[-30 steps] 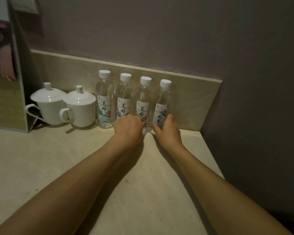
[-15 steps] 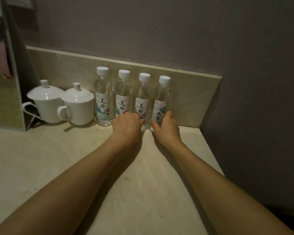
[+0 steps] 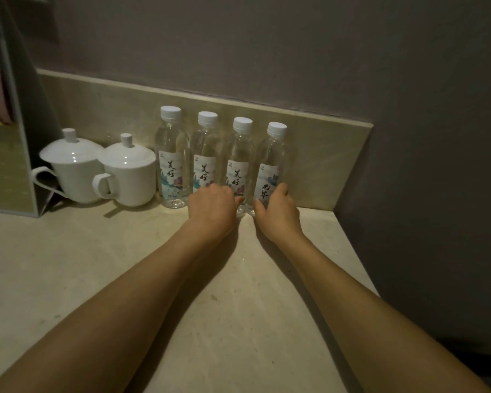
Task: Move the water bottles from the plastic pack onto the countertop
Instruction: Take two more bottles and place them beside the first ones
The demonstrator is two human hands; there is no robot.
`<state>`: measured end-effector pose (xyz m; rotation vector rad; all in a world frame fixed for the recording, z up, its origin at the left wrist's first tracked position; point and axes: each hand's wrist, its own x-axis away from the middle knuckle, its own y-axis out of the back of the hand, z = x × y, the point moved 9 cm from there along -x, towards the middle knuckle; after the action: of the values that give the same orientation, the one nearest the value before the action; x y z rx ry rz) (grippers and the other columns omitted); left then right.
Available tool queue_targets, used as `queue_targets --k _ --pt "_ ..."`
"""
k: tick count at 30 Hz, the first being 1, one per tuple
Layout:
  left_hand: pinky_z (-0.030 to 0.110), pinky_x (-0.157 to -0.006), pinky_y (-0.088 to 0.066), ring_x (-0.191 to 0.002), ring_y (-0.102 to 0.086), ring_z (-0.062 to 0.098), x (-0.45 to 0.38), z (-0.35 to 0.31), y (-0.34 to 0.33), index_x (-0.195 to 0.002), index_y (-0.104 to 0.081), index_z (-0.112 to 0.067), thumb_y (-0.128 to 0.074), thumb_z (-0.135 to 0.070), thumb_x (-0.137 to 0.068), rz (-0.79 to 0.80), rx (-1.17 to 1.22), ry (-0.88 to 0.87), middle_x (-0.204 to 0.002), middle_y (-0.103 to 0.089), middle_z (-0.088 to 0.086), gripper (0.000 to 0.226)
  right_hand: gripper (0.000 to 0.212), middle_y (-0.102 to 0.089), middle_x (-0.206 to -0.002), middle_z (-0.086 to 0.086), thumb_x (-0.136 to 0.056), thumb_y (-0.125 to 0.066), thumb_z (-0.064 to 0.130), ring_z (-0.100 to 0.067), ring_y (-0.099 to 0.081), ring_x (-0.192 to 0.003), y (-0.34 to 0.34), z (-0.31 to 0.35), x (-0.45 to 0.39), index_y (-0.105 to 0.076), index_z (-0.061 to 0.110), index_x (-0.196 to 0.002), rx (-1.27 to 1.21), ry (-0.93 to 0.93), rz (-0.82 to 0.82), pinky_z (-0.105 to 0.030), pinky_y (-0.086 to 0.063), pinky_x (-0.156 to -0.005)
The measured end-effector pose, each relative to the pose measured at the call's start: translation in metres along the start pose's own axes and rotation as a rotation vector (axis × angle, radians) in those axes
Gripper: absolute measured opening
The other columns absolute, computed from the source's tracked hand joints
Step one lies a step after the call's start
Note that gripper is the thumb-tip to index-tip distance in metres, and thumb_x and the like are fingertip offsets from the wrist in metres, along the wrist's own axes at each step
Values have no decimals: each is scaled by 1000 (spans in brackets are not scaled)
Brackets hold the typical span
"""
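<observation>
Several clear water bottles with white caps stand upright in a row on the beige countertop (image 3: 238, 293), against the backsplash. My left hand (image 3: 211, 209) wraps the base of the second bottle (image 3: 205, 154) and touches the third bottle (image 3: 240, 157). My right hand (image 3: 277, 211) grips the lower part of the rightmost bottle (image 3: 273, 163). The leftmost bottle (image 3: 172, 154) stands free. No plastic pack is in view.
Two white lidded cups (image 3: 71, 168) (image 3: 129, 174) stand left of the bottles. A standing card or frame (image 3: 9, 137) is at the far left. A dark wall (image 3: 437, 194) bounds the counter's right side.
The view has shifted slightly; both hands stay at the bases of the right-hand bottles, and the bottles keep their places.
</observation>
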<state>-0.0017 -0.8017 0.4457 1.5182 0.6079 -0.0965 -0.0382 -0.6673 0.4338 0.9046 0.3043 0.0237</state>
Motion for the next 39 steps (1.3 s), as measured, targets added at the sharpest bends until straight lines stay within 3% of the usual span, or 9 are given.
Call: queue_targets --k 8,13,20,26,31,35,39 --pt "31 -61 -38 -80 -63 27 2 1 0 -98 -69 -9 -46 -51 -96 15 24 10 -86 -65 10 48 44 -51 -132 -20 -95 -55 30 -41 -57 -114 1 -1 1 -36 3 -124 -8 12 22 -46 -51 -86" --pt "33 -64 -38 -90 -66 29 -1 1 2 -101 -69 -9 -46 -52 -96 42 56 17 -97 -69 12 49 45 -50 -134 -19 -95 -55 28 -39 -56 -117 3 1 2 -35 3 -126 -24 -9 35 -40 -49 -85" --pt "33 -66 -39 -94 -66 31 2 5 -1 -102 -67 -9 -46 -52 -95 73 119 17 -100 -69 13 49 46 -51 -133 -20 -95 -57 29 -39 -56 -117 3 2 6 -36 4 -127 -46 -41 19 -43 -49 -89" --pt "38 -76 -51 -94 -65 33 10 9 0 -107 -65 -8 -52 -51 -92 118 188 8 -101 -66 14 47 53 -49 -135 -18 -93 -61 31 -35 -52 -122 10 -2 11 -37 3 -131 -110 -65 49 -39 -47 -89" --pt "38 -76 -52 -91 -65 33 18 3 10 -102 -64 -7 -53 -49 -91 111 253 5 -96 -67 14 44 56 -47 -136 -17 -92 -61 34 -34 -51 -120 22 -9 19 -37 3 -133 -92 -98 12 -40 -45 -91" --pt "44 -84 -55 -90 -66 33 22 -13 10 -99 -63 -9 -50 -46 -91 238 323 -27 -96 -68 14 40 55 -50 -132 -16 -92 -60 34 -33 -52 -118 40 -15 26 -40 4 -133 -81 -91 -58 -35 -42 -87" --pt "43 -82 -56 -86 -67 30 28 -35 21 -87 -68 -7 -45 -44 -95 283 446 -38 -89 -70 11 44 50 -58 -123 -15 -92 -55 31 -32 -54 -115 67 -17 34 -42 6 -133 -123 -72 -113 -43 -46 -96"
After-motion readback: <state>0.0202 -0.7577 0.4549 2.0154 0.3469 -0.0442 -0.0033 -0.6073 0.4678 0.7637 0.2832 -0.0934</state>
